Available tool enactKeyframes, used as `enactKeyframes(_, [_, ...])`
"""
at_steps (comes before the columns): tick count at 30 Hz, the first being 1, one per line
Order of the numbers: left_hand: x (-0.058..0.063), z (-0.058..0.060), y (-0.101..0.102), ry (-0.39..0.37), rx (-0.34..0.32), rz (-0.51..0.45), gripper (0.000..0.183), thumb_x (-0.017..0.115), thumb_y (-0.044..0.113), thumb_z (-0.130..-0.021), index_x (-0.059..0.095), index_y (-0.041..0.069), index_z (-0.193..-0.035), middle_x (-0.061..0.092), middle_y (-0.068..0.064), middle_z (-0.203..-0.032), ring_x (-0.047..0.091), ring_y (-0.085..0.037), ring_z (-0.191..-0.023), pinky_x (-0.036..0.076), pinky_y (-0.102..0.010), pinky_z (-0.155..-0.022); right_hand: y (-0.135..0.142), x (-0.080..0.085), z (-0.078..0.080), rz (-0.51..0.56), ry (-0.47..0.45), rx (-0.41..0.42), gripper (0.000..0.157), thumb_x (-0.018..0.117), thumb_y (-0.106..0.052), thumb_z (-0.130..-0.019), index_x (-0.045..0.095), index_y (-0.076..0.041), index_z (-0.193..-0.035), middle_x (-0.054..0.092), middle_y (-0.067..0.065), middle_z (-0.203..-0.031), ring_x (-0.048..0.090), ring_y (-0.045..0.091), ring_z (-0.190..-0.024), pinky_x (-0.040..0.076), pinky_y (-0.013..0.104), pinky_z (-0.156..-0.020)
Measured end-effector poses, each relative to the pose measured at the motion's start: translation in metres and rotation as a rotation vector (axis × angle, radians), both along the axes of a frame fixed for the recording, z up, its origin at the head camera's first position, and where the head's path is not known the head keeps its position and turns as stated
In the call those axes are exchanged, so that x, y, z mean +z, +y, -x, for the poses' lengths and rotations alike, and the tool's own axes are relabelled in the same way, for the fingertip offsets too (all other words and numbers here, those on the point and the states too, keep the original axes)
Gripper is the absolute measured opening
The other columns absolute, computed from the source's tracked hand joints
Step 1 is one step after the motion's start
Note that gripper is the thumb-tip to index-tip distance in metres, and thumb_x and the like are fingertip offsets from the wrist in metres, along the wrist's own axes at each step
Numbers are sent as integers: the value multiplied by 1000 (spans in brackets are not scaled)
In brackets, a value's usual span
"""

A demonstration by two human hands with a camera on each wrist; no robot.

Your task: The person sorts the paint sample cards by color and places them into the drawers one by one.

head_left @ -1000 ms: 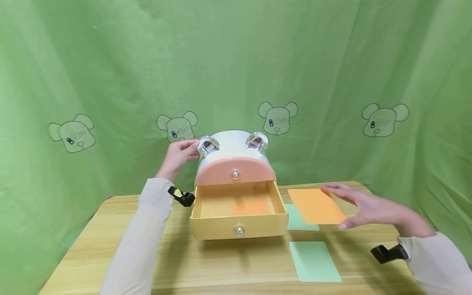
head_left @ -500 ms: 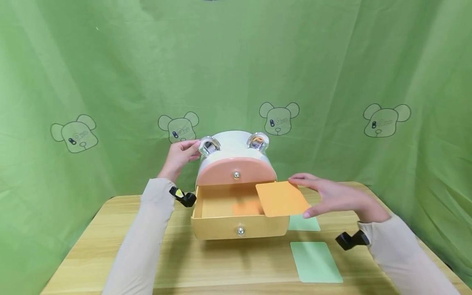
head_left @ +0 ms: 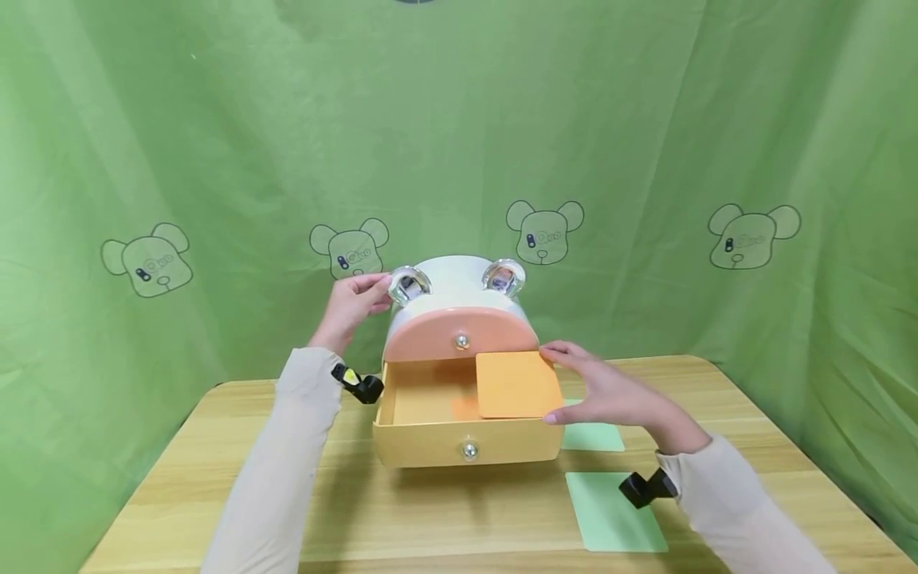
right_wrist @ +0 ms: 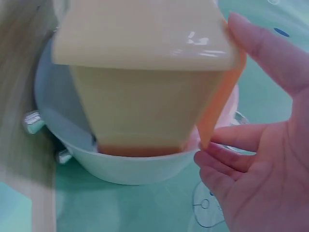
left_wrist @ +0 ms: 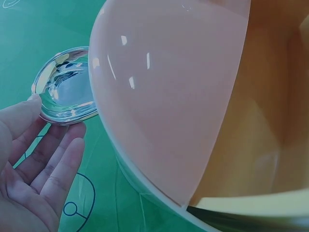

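A white storage box (head_left: 452, 279) with a pink upper drawer (head_left: 430, 339) and two shiny silver ears stands on the table. Its yellow lower drawer (head_left: 423, 445) is pulled out. My left hand (head_left: 347, 309) pinches the box's left silver ear (left_wrist: 70, 87) at its outer edge, thumb on one side and fingers beneath. With thumb and fingers my right hand (head_left: 606, 391) holds an orange card (head_left: 518, 384) by its right side, over the right part of the yellow drawer. Another orange patch, flat like a card (head_left: 464, 409), lies inside the drawer, partly covered by the held card.
Two pale green cards lie on the wooden table (head_left: 215, 470) right of the box: a rear green card (head_left: 594, 437) and a front green card (head_left: 610, 518), the latter partly behind the right wrist's camera (head_left: 645, 488). A green curtain with bear-head drawings hangs behind.
My right hand has carried the orange card leftward from beside the box to over the yellow drawer. My left hand has stayed at the silver ear.
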State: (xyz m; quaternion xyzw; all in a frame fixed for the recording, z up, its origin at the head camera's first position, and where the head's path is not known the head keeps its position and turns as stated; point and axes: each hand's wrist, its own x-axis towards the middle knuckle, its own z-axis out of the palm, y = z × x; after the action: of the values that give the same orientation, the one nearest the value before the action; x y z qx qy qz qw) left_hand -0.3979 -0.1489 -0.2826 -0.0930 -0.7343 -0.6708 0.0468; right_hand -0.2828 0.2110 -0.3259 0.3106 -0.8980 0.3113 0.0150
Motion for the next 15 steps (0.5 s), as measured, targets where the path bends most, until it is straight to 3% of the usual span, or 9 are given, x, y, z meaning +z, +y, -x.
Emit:
enactKeyframes(9, [1,-1,-1,0,4,-8,33,60,18,-93,59,2,-121,64,-16,-114,65,-15,-87,55,-26,-85,-5,-12,-2,62,21,5,91,74,-35,-81,20,-12,-150,21,19,-153,25,45,-136,30,68,-102])
enactKeyframes(15, [1,-1,0,-4,5,-17,33,61,18,-93,59,2,-122,64,-17,-116,65,-13,-84,55,-26,-85,-12,-16,-15,163,129,-116,79,75,-30,-81,33,-12,-145,29,13,-150,30,41,-134,32,69,-99])
